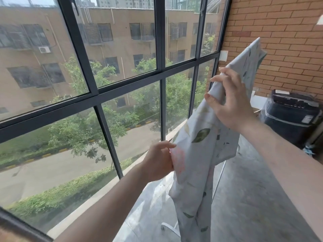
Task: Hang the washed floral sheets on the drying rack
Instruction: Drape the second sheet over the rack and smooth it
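I see my right hand [230, 100] raised in front of the brick wall [283, 32], its thumb and fingers pinching a bunched fold of the sheet [201, 154]. The sheet is pale with green leaves and a pink patch. One corner of it stands up above that hand, against the bricks. The rest hangs down from the grip in long folds, near the right end of the window [104, 95], and runs out of the bottom edge of the view.

My left hand [159, 161] is lower, at the sheet's left edge beside the pink patch. Its fingers are curled against the cloth and touch it; the fingertips are hidden by the hand and the fabric, so I cannot tell whether it grips or only rests there.

Behind and below the sheet I see thin white bars, a slanted rod [218, 182] and a curved foot [170, 228] near the floor [253, 198]; I take them for part of the rack, but most of it is hidden. I cannot tell whether the sheet touches it.

In the far right corner of the floor, against the wall, stands a dark box-like appliance [290, 116]. Through the glass I see a tan building [113, 41], trees and a road below.
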`<state>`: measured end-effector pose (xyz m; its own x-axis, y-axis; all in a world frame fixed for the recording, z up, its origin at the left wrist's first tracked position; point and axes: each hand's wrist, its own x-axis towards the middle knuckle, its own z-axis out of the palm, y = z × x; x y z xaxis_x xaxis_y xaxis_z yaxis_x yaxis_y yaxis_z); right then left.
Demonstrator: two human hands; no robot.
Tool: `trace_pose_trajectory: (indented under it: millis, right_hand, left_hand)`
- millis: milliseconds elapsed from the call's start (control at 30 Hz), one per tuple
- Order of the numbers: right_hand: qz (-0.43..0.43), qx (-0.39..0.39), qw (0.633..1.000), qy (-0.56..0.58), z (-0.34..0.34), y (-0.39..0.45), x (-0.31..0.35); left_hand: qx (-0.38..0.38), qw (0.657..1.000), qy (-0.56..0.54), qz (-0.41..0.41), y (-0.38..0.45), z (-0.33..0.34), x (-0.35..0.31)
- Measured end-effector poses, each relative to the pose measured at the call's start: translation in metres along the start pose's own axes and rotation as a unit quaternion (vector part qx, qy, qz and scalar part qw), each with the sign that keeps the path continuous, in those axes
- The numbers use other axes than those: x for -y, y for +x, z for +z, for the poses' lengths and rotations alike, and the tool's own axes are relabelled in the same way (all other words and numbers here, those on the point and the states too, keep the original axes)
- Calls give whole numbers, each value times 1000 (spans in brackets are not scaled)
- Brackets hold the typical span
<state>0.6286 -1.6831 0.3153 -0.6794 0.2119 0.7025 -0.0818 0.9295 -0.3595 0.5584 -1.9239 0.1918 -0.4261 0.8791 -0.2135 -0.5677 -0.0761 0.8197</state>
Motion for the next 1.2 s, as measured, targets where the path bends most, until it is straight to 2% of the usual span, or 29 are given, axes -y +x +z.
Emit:
trace_pose_trajectory:
  millis: [33,67,133,233,300,367,400,467,533,667,800,900,1000,1200]
  right_hand:
    - [0,3,1000,-2,0,0,0]
    - [-1,6,1000,-5,-1,1,-1]
    - [-7,6,1000,-11,-2,1,-2]
    - [-22,3,1000,-15,-2,0,-3]
    - [-29,1,999,-15,-1,-1,-2]
    - [-21,2,1000,-9,-1,-2,-1]
    - [-14,4,1000,-5,-2,-3,0]
    - [-5,0,1000,-2,-3,-3,-1]
    - [-4,-10,1000,3,-2,-3,0]
    - [-20,-52,998,30,5,-2,2]
    - [-32,-56,996,55,9,-1,7]
    - [-27,-35,996,77,10,1,12]
    - [-19,-22,996,90,2,3,8]
    - [-60,-32,991,119,-19,10,-11]
  left_hand:
    - [5,999,40,6,1,0,0]
    - [-22,996,83,23,2,1,-1]
    - [-164,972,148,75,4,2,-7]
    - [-348,901,180,186,2,0,-23]
    - [-423,849,207,240,-1,-4,-35]
    - [-460,799,266,280,-3,0,-43]
    - [-455,785,298,297,-7,7,-45]
    - [-405,777,360,321,-13,26,-48]
    - [-336,771,437,319,-19,45,-47]
    - [-218,732,570,304,-15,63,-49]
    - [-159,713,619,288,-1,66,-56]
    - [-142,703,628,303,11,70,-59]
    - [-136,702,623,316,23,76,-61]
    - [-96,714,636,276,21,77,-72]
